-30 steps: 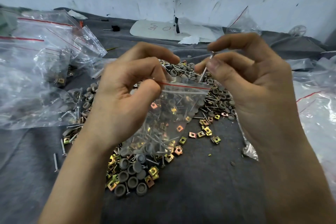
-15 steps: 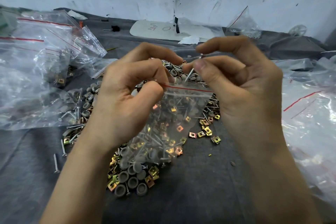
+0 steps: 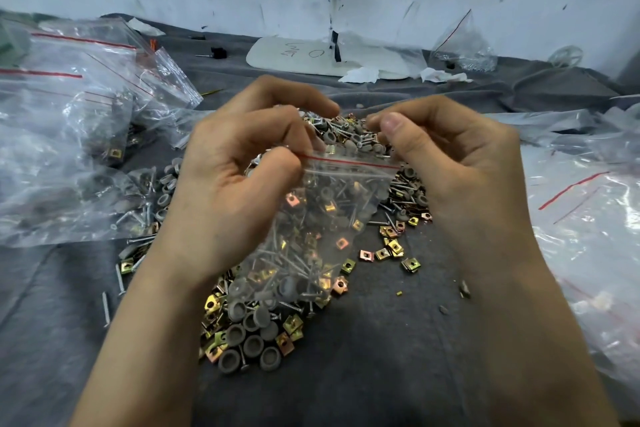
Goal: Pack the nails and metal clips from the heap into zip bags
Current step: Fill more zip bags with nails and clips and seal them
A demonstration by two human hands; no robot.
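The left hand (image 3: 235, 191) pinches one corner of the small clear red-lined zip bag (image 3: 322, 218). The right hand (image 3: 450, 163), fingers curled, seems to pinch the other. The bag hangs part-filled over the heap of grey nails and brassy clips (image 3: 256, 333), mostly unpacked.

My clear zip bag (image 3: 322, 218) had a red stripe; gold clips (image 3: 388, 250) and grey caps (image 3: 242, 333) covered the dark grey surface (image 3: 363, 374).

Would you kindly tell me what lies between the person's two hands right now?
In the head view, the red-lined top of the zip bag spans from the left hand to the right hand, with the heap behind it.
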